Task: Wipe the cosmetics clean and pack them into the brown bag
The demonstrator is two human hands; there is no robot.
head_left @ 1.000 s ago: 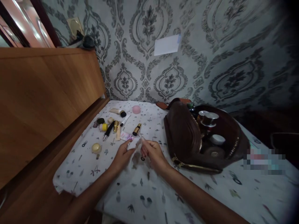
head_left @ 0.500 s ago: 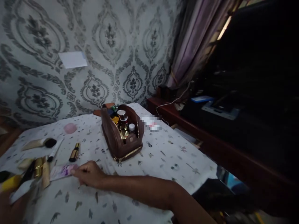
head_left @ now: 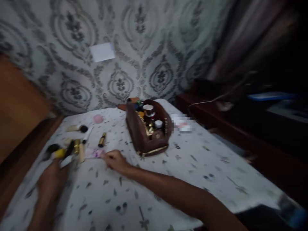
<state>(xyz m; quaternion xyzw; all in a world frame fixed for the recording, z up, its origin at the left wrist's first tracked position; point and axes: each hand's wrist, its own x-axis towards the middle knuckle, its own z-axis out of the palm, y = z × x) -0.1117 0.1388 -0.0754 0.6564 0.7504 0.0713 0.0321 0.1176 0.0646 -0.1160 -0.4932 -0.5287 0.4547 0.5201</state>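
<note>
The hands have parted. Where both met over a white piece in front of the packet, they now work well apart, each by its own thing. The left hand (head_left: pixel 51 175) has gone out to the left end of the small things and is closed on the white piece (head_left: pixel 66 161) — blurred, so its exact grip is hard to read. Its fingers are right by the jar's yellow lid (head_left: pixel 60 153); contact there I cannot tell.

The right hand (head_left: pixel 117 161) is at the right end of the packet (head_left: pixel 96 153), which lies flat on the patterned cloth (head_left: pixel 103 199). Its fingers are curled in, but whether they pinch the packet or only touch it, I cannot tell.

So the packet and the white piece are now attended to separately, one hand to each. Beside the packet's left end lie the beige stick (head_left: pixel 81 152), the gold tube (head_left: pixel 76 146) and the black pen (head_left: pixel 69 149). The small bottle (head_left: pixel 102 140) is just behind the packet, with the pink pot (head_left: pixel 98 119) farther back. The brown bag (head_left: pixel 137 133) stands open to the right — bottles and lids showing inside, neither hand on it.
</note>
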